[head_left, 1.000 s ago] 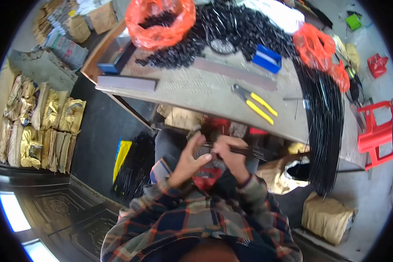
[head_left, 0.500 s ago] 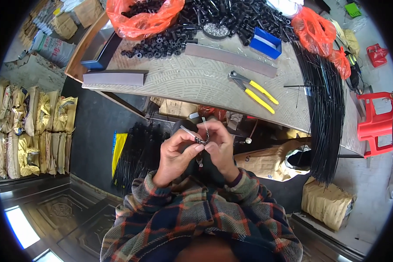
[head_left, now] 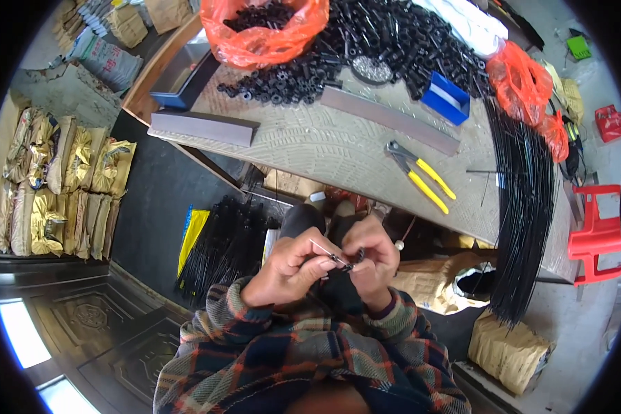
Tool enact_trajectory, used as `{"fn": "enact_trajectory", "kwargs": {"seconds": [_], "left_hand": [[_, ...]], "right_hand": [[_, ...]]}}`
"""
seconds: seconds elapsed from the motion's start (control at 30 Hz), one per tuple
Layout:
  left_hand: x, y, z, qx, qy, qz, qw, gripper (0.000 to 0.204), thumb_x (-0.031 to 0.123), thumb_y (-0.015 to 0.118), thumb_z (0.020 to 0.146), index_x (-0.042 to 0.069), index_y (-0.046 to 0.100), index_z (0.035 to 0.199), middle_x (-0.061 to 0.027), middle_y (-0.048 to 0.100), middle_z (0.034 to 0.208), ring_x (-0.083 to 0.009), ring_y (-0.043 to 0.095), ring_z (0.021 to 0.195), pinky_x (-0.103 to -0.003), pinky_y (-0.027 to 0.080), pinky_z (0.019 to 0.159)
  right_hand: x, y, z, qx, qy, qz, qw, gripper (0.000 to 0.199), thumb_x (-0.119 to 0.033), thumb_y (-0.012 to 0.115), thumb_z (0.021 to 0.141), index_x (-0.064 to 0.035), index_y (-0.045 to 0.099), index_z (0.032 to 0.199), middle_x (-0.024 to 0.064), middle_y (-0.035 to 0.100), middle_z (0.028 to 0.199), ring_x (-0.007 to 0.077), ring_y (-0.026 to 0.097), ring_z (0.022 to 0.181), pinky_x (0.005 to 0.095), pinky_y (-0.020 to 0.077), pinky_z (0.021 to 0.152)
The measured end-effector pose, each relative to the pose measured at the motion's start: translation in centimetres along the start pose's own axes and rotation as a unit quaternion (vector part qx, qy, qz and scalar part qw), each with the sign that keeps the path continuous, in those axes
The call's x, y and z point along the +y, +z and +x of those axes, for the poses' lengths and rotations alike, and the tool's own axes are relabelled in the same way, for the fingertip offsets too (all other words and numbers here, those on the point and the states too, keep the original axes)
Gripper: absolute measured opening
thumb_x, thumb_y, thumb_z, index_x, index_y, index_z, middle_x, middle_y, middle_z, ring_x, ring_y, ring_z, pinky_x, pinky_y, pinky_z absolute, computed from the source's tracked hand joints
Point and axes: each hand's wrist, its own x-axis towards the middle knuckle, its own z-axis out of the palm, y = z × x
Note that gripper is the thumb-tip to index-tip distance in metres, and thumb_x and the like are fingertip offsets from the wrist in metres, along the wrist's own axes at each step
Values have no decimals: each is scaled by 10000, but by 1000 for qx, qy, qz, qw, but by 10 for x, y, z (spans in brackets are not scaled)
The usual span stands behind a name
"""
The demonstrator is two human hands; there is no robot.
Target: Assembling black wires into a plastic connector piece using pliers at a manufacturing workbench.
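Observation:
Above my lap, in front of the table edge, my left hand [head_left: 290, 270] and my right hand [head_left: 374, 261] meet with fingers closed. The left thumb and fingers pinch a thin shiny strip [head_left: 322, 249] that slants up and left. A small black part [head_left: 360, 256] sits between the right fingertips and reaches toward the left thumb. Fingers hide most of it, so its exact kind is unclear. Yellow-handled pliers [head_left: 428, 181] lie on the table [head_left: 303, 148], beyond my right hand, with their jaws pointing away.
A heap of black fittings [head_left: 393, 41], an orange plastic bag [head_left: 265, 45], grey metal strips [head_left: 203, 129] and a blue box [head_left: 446, 98] crowd the table. Long black rods [head_left: 524, 228] hang over its right end. More black rods [head_left: 224, 248] stand below, left. A red stool [head_left: 595, 234] stands right.
The view has shifted, so the table sits further right and lower. My hands have turned slightly; one pale strip that stuck upward between them no longer shows. Both hands keep their pinch.

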Motion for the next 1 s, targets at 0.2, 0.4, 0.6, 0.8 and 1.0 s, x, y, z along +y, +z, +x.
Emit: {"fn": "enact_trajectory", "kwargs": {"seconds": [0.2, 0.4, 0.6, 0.8, 1.0], "left_hand": [[-6, 10, 10, 29, 101, -198, 975, 248, 125, 693, 766, 33, 483, 862, -57, 496, 787, -138, 460, 724, -263, 368, 673], [-1, -10, 0, 54, 0, -221, 974, 217, 122, 686, 737, 10, 574, 886, -45, 512, 789, -117, 449, 726, -250, 349, 664], [-11, -6, -2, 167, 16, -259, 951, 195, 138, 641, 761, -5, 592, 883, -78, 544, 822, -133, 468, 760, -263, 357, 680], [-13, -9, -10, 161, 22, -259, 952, 216, 171, 647, 770, -7, 587, 877, -75, 531, 768, -131, 458, 717, -262, 352, 656], [-11, -5, 1, 162, 12, -257, 953, 256, 158, 648, 752, -8, 578, 935, -45, 512, 768, -105, 450, 713, -246, 354, 658]], "right_hand": [[-18, -4, 25, -151, -8, 15, 988, 220, -151, 729, 713, -25, 568, 795, 53, 564, 731, 147, 517, 640, 272, 389, 574], [-6, -13, 119, -286, 276, -53, 916, 294, -135, 667, 771, 24, 591, 1007, 97, 631, 815, 204, 607, 695, 312, 470, 628], [84, 5, 185, -184, -100, -566, 797, 178, -152, 626, 776, -37, 570, 898, 106, 601, 795, 271, 613, 668, 344, 484, 586], [111, 15, 183, -170, -123, -668, 714, 153, -210, 619, 781, -87, 537, 816, 87, 575, 772, 292, 594, 612, 388, 460, 507], [55, -6, 166, -151, 101, -305, 935, 72, -96, 588, 810, -37, 567, 844, 38, 602, 788, 135, 590, 652, 278, 473, 599]]}}
